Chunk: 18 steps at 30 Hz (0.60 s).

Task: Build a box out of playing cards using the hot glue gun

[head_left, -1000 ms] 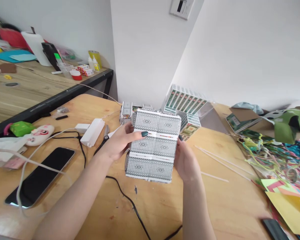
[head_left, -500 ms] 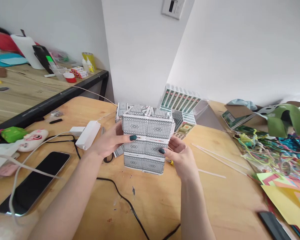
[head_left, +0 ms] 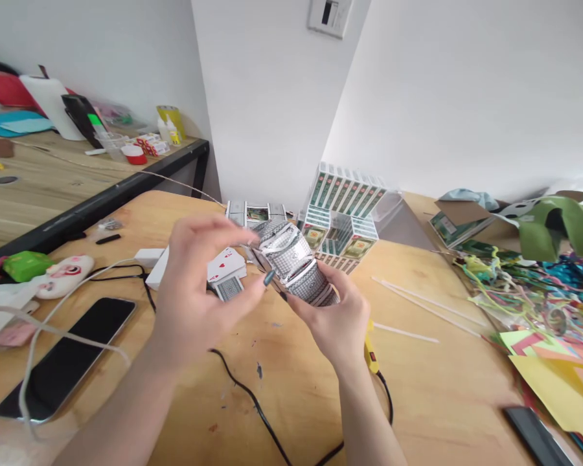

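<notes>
A structure built from playing cards (head_left: 291, 255), with grey patterned backs and curved bands, is tilted above the table. My right hand (head_left: 337, 314) is wrapped round its lower right end, thumb on the near side. My left hand (head_left: 194, 298) is by its left end, thumb and fingers spread apart and slightly blurred. Whether the left fingertips touch the cards is hard to tell. Beyond the left hand lie loose playing cards (head_left: 226, 265), one an ace of hearts. Another card construction (head_left: 236, 211) stands behind, near the wall.
Green-and-white card boxes (head_left: 347, 191) are stacked at the back. A yellow-handled tool (head_left: 371, 353) with a black cable lies by my right wrist. A phone (head_left: 68, 359) and white cables are at left. White sticks (head_left: 422, 299), colourful strings and paper (head_left: 548, 388) lie right.
The card structure has turned from upright to tilted, its layered front no longer facing me. My left hand has come off its side and moved nearer, uncovering the loose cards and the yellow-handled tool.
</notes>
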### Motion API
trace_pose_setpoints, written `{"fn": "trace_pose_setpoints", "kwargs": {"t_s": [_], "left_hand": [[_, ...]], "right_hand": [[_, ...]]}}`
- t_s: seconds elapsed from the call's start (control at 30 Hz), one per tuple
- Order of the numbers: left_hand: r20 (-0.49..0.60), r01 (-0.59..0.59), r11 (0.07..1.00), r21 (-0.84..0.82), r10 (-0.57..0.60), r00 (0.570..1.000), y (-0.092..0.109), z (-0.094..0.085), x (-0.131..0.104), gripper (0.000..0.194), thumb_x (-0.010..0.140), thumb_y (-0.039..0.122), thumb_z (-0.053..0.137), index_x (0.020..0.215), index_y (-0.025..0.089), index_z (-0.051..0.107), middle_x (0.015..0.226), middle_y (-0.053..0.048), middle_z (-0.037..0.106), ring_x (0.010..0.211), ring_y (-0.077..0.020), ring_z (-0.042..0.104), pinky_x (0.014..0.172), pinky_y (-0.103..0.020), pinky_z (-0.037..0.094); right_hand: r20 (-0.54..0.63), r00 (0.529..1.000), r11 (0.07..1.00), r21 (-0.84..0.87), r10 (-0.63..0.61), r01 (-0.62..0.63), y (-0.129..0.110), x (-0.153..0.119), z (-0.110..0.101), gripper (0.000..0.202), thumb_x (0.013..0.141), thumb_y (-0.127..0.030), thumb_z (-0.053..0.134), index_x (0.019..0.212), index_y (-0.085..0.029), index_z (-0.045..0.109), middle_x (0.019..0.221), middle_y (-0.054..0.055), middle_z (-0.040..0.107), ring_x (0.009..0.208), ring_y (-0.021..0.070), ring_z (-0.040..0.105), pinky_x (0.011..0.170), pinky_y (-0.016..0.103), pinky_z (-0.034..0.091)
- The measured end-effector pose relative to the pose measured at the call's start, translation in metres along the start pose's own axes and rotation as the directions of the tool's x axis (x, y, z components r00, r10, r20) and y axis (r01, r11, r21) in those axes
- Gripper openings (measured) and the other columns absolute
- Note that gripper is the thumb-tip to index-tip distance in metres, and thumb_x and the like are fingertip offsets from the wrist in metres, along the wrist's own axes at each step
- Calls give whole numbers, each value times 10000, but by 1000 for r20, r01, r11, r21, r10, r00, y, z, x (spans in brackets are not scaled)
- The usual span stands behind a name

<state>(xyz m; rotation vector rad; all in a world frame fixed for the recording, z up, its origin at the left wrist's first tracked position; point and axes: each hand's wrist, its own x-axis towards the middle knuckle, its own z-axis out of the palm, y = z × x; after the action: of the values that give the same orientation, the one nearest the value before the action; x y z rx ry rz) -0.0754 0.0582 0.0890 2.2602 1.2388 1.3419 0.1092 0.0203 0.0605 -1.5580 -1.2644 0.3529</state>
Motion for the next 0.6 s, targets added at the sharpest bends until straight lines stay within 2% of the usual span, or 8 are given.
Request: {"fn": "trace_pose_setpoints", "kwargs": {"t_s": [0.03, 0.07, 0.1, 0.17, 0.23, 0.3, 0.4, 0.6], "left_hand": [[-42, -44, 997, 61, 47, 998, 14, 3, -6, 238, 830, 259, 607, 1058, 322, 578, 1111, -1, 612, 1113, -216, 574, 992, -394, 466], [-45, -104, 989, 108, 109, 993, 27, 7, -11, 119, 821, 220, 611, 921, 284, 606, 962, 9, 642, 970, -187, 628, 895, -343, 513], [-12, -151, 979, 138, 154, 988, 36, 12, -15, 83, 821, 198, 607, 883, 253, 610, 902, 7, 653, 885, -169, 647, 821, -307, 532], [-9, -176, 958, 227, 183, 983, 45, 23, -21, 125, 842, 182, 581, 960, 207, 612, 937, -13, 680, 826, -160, 665, 714, -278, 537], [-2, -155, 928, 339, 165, 986, 44, 31, -24, 198, 849, 187, 586, 1047, 171, 599, 997, -26, 689, 740, -145, 672, 593, -265, 516], [15, -126, 895, 427, 132, 991, 39, 35, -24, 236, 822, 200, 632, 1053, 163, 596, 1013, -21, 690, 678, -142, 667, 506, -269, 477], [44, -79, 885, 459, 66, 997, 34, 35, -22, 270, 757, 205, 708, 1003, 176, 603, 992, -6, 690, 666, -151, 669, 469, -267, 445], [71, 39, 905, 425, -76, 995, 34, 36, -18, 298, 726, 223, 736, 985, 183, 595, 890, -7, 677, 681, -169, 668, 483, -256, 419]], "right_hand": [[-2, 999, 999, -29, -36, 36, -1, -1, 1, 464, 579, -327, 810, 1013, -236, 673, 954, 72, 715, 886, 271, 654, 771, 393, 520], [-3, 997, 996, -57, -75, 75, -1, -2, 2, 448, 597, -321, 798, 1017, -237, 668, 953, 74, 713, 872, 264, 657, 758, 383, 523], [-8, 993, 990, -85, -118, 117, -1, -3, 4, 437, 612, -316, 787, 1022, -235, 661, 951, 75, 711, 859, 256, 660, 747, 374, 527], [-46, 975, 966, -153, -218, 209, 1, -5, 8, 421, 638, -310, 761, 1032, -218, 646, 940, 79, 706, 834, 246, 666, 731, 365, 535], [-99, 938, 922, -244, -332, 301, 4, -7, 15, 395, 678, -320, 726, 1036, -187, 630, 914, 89, 699, 815, 243, 670, 718, 371, 542], [-124, 888, 860, -339, -443, 382, 7, -9, 21, 351, 738, -326, 674, 1042, -163, 612, 907, 103, 694, 823, 244, 671, 721, 380, 547], [-109, 831, 779, -433, -545, 454, 10, -10, 28, 316, 799, -313, 617, 1071, -155, 588, 920, 118, 692, 837, 241, 672, 723, 380, 549], [-85, 804, 737, -464, -589, 491, 12, -10, 32, 330, 813, -274, 585, 1113, -141, 554, 936, 133, 694, 843, 253, 669, 720, 391, 549]]}}
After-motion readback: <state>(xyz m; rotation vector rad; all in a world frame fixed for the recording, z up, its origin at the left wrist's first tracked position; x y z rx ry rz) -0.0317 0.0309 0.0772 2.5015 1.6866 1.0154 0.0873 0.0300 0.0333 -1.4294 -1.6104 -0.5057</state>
